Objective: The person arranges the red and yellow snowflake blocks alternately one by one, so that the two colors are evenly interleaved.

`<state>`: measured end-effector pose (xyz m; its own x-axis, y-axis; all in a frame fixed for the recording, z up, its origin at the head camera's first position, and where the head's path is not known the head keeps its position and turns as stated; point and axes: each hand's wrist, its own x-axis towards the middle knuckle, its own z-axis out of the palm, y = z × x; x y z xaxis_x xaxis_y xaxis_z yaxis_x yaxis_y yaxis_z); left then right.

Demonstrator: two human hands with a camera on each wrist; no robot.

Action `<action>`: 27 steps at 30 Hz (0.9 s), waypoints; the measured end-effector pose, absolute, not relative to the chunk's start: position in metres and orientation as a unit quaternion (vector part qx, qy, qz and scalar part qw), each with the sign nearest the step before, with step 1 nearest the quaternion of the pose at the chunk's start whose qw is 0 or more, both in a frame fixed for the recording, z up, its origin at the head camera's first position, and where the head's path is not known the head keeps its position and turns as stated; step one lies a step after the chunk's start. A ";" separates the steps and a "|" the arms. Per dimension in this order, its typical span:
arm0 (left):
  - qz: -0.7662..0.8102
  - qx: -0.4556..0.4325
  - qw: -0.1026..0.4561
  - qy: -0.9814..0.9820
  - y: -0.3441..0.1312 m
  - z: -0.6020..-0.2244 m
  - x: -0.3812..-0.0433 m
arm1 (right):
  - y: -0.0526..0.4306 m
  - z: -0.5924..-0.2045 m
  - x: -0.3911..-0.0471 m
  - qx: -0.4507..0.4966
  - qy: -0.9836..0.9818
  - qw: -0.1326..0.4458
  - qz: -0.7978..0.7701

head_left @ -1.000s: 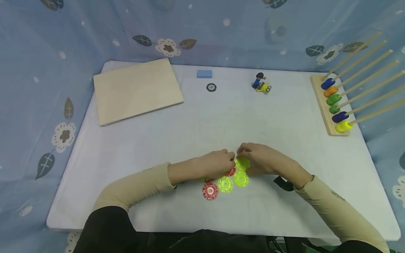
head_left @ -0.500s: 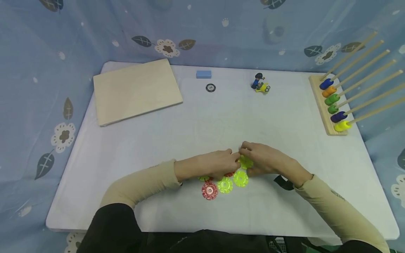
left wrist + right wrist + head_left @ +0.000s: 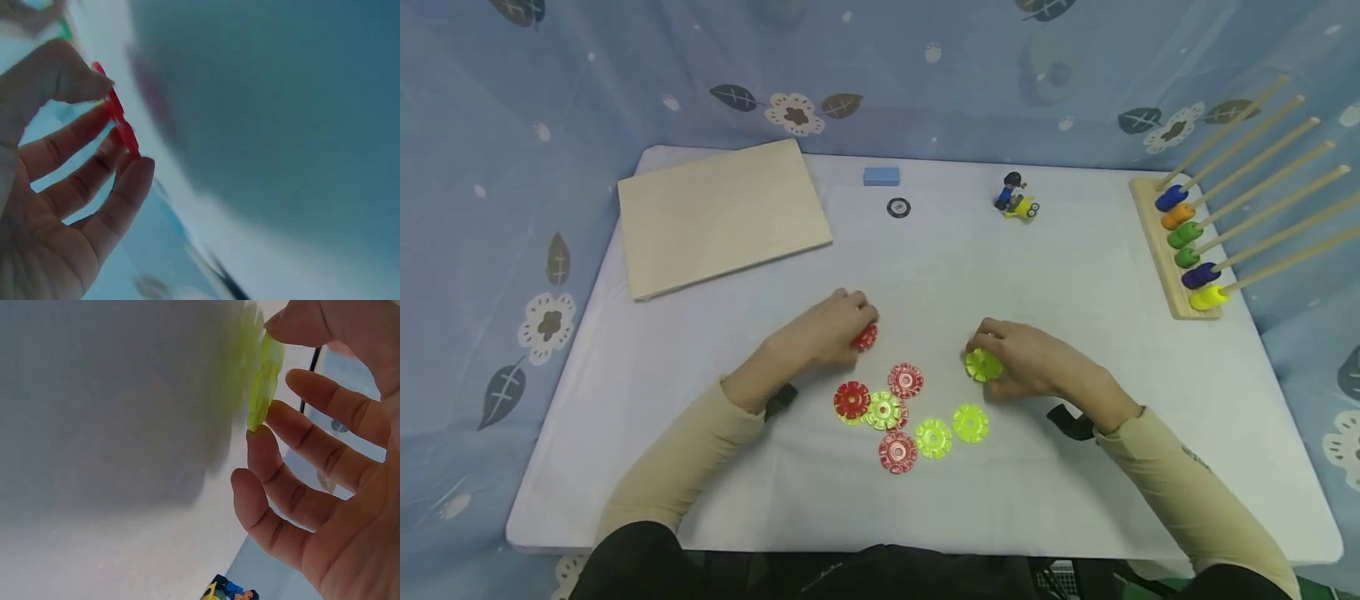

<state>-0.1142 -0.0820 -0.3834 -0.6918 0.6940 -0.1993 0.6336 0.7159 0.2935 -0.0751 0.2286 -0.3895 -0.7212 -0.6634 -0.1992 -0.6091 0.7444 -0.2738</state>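
Observation:
My left hand [image 3: 823, 332] pinches a red notched plastic disc [image 3: 119, 112] between thumb and fingers, and the left wrist view shows that disc edge-on. Over the table to the right, my right hand [image 3: 1030, 358] holds a yellow-green notched disc [image 3: 265, 381] by its edges, thumb on one side and fingertips on the other. Between the hands and nearer the body lie several loose discs: a red disc [image 3: 906, 380], a second red disc [image 3: 898, 452] and a yellow-green disc [image 3: 933, 438] among them. Another red disc [image 3: 852, 400] partly covers a yellow-green one.
A wooden board [image 3: 726, 218] lies at the back left. Along the back are a blue block [image 3: 882, 177], a black round chip [image 3: 898, 207] and a toy figure on a yellow vehicle [image 3: 1017, 198]. A pegged bead rack [image 3: 1172, 250] stands at the right edge.
The hands were together over the discs and have separated. My left hand has moved left and away from the body with a red disc, uncovering others; my right hand has shifted slightly away from the body.

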 end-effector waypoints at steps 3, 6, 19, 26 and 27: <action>0.111 0.312 0.148 0.932 -0.115 -0.390 -0.124 | 0.228 -0.389 -0.081 -0.337 0.926 0.140 -0.100; 0.125 0.278 0.154 0.940 -0.140 -0.392 -0.129 | 0.226 -0.389 -0.088 -0.332 0.927 0.136 -0.108; 0.172 0.264 0.160 0.936 -0.164 -0.392 -0.144 | 0.190 -0.380 -0.124 -0.340 0.920 0.133 -0.144; 0.152 0.255 0.163 0.941 -0.158 -0.387 -0.143 | 0.145 -0.376 -0.148 -0.347 0.913 0.151 -0.151; 0.148 0.254 0.161 0.942 -0.157 -0.387 -0.143 | 0.137 -0.376 -0.152 -0.345 0.914 0.156 -0.147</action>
